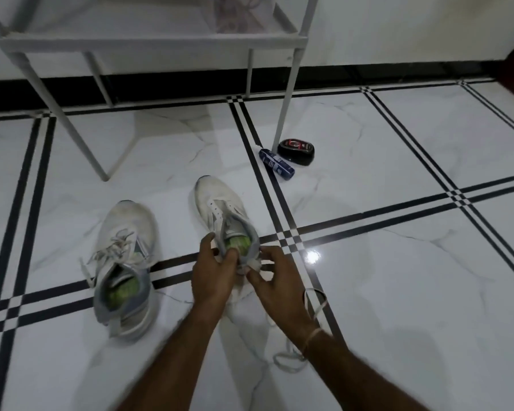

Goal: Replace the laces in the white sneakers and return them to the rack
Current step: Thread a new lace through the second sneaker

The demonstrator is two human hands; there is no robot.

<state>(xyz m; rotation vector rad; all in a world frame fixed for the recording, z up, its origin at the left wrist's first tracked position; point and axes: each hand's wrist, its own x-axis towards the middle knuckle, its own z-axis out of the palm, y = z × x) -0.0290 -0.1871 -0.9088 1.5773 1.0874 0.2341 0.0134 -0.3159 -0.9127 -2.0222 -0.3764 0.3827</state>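
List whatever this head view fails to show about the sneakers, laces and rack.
Head view only.
1. Heel of the unlaced sneaker: hidden behind the left hand and the right hand.
2. The white strip the right hand pinches: blurred; lace end or heel tab unclear.
3. The loose lace: partly behind the right forearm.
4. The rack: cut off by the top edge.
5. The blue tube and black tin: labels too small.

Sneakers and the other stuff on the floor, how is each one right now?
Laced sneaker: laces in, flat on the floor.
Unlaced sneaker: eyelets empty, collar gripped by the left hand.
Lace: loose on the floor, one end apparently pinched by the right hand.
Blue bottle: lying on its side.
Black case: lid shut.
Rack: standing upright.
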